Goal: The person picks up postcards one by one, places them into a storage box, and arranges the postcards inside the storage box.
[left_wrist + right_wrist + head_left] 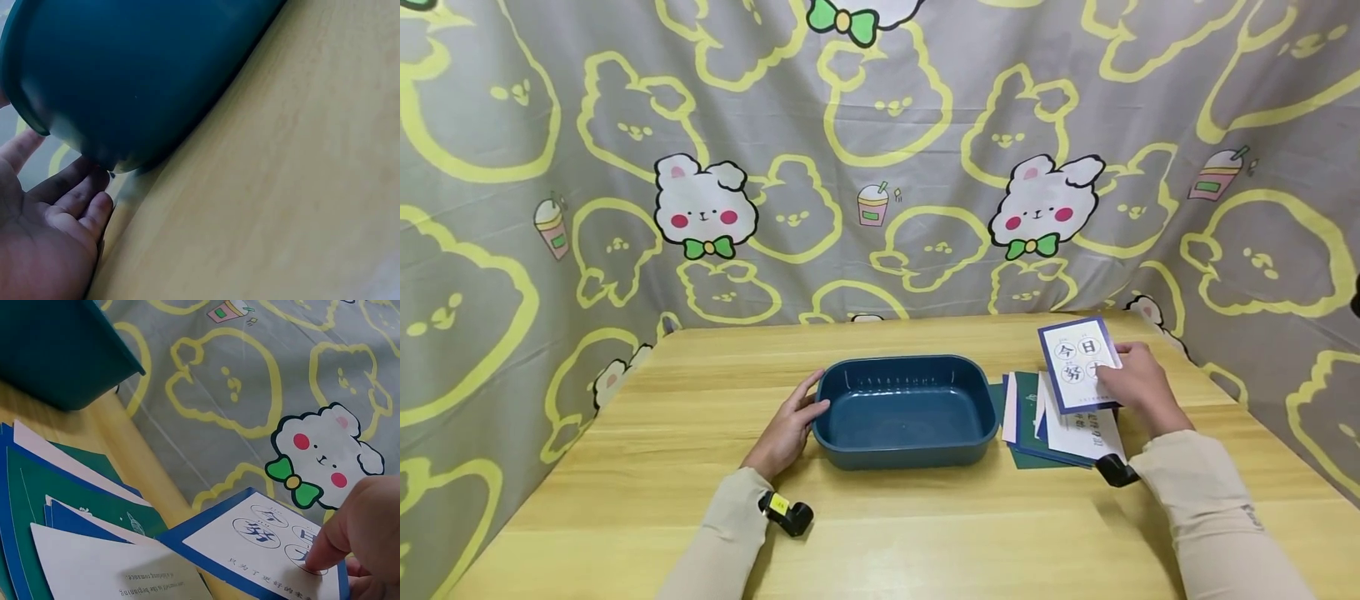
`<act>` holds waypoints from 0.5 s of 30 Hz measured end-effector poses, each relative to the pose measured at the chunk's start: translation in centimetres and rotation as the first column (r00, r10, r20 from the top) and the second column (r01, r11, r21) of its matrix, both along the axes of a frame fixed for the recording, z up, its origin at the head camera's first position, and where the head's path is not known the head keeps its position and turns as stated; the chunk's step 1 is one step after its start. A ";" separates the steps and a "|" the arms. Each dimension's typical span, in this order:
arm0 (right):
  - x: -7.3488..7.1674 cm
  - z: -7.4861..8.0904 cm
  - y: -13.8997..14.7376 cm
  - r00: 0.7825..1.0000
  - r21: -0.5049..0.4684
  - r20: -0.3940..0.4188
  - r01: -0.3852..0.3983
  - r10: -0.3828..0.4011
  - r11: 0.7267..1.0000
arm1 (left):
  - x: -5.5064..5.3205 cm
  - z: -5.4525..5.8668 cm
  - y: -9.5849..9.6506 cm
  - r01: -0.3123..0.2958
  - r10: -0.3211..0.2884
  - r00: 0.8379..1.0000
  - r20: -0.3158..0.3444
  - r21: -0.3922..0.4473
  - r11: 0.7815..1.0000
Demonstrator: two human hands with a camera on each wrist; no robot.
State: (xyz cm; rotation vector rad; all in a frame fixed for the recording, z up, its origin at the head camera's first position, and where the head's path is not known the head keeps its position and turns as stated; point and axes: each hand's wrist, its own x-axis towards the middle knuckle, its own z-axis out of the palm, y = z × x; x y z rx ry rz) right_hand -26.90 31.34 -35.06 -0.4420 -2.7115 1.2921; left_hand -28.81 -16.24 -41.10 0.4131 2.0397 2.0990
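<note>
In the head view my right hand (1138, 387) pinches a blue-bordered white card (1078, 392) with its thumb on the printed face. The right wrist view shows the card (262, 544) tilted above a pile of others. Below it lies a loose, fanned stack of green, blue, pink and white cards (1026, 446). Left of that stack stands a dark teal plastic basin (902, 458) with nothing inside. My left hand (786, 429) touches the basin's left end, thumb and fingers against the wall near the rim. In the left wrist view the fingers (75, 194) look loosely bent beside the basin.
A light wooden table (895, 533) carries everything. Behind it and at both sides hangs a grey curtain (917, 275) with yellow outlines and white cartoon bears. A black wrist camera (790, 512) is strapped on the left sleeve, another (1116, 471) by the right.
</note>
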 end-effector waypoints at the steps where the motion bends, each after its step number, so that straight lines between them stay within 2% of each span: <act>1: 0.0 0.1 -0.1 1.000 -0.004 0.002 0.003 -0.003 1.000 | 0.0 0.1 0.0 -0.001 0.001 1.000 0.000 -0.003 1.000; 7: -0.2 0.4 -0.8 1.000 -0.017 -0.017 0.003 -0.004 1.000 | 0.0 0.3 -0.1 -0.009 0.009 1.000 -0.006 -0.014 1.000; 15: -0.8 0.7 -2.4 0.997 -0.044 -0.072 -0.005 0.002 0.999 | 0.0 0.0 0.0 -0.007 0.007 1.000 -0.004 -0.001 1.000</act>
